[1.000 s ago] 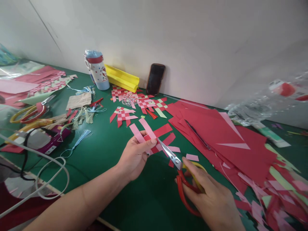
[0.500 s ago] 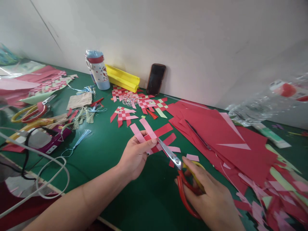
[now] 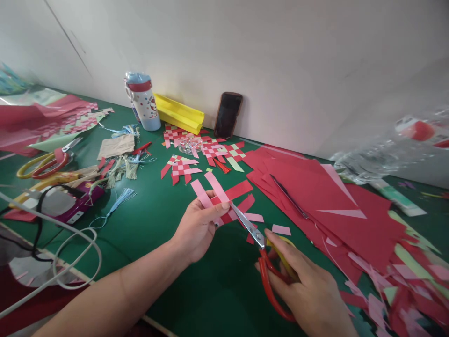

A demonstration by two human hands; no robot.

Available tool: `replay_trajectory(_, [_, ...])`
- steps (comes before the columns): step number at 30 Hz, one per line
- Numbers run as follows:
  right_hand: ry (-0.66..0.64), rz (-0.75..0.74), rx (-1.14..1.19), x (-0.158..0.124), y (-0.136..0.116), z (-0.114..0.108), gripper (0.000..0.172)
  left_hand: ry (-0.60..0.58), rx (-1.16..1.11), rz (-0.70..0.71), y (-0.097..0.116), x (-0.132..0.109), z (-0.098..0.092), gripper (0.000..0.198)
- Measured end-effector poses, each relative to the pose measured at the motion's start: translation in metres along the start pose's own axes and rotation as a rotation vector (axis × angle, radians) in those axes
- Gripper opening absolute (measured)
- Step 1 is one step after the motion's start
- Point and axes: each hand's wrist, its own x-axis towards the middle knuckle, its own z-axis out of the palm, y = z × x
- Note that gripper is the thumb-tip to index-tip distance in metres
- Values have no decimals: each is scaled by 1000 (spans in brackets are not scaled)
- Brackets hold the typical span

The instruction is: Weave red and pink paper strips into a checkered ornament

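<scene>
Between thumb and fingers, my left hand (image 3: 196, 224) pinches a woven piece of red and pink paper strips (image 3: 238, 189), its loose ends fanning out. My right hand (image 3: 305, 281) is wrapped round the red and yellow handles of a pair of scissors (image 3: 257, 236). The metal blades point up and left, their tips at the woven piece beside my left thumb. Just right of the blades lies a small pink scrap (image 3: 281, 230) on the green table. Behind the held piece rests a finished-looking checkered paper piece (image 3: 180, 169).
Red paper sheets (image 3: 315, 201) with a pen (image 3: 289, 196) lie at right, near a plastic bottle (image 3: 382, 150). A phone (image 3: 228, 115), yellow folded paper (image 3: 178, 113) and flask (image 3: 143, 103) stand by the wall. Tassels (image 3: 121, 199), other scissors (image 3: 58, 161) and cables (image 3: 96, 252) are at left.
The red and pink papers at the far left have shifted, with red now covering the pink sheet. My hands, the woven piece and the scissors have barely moved.
</scene>
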Motion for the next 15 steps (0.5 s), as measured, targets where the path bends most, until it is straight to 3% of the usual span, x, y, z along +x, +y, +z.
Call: replay_trajectory(15, [-38,60,93,-1,0,2,43,21,5,-23,2,-1,1,21])
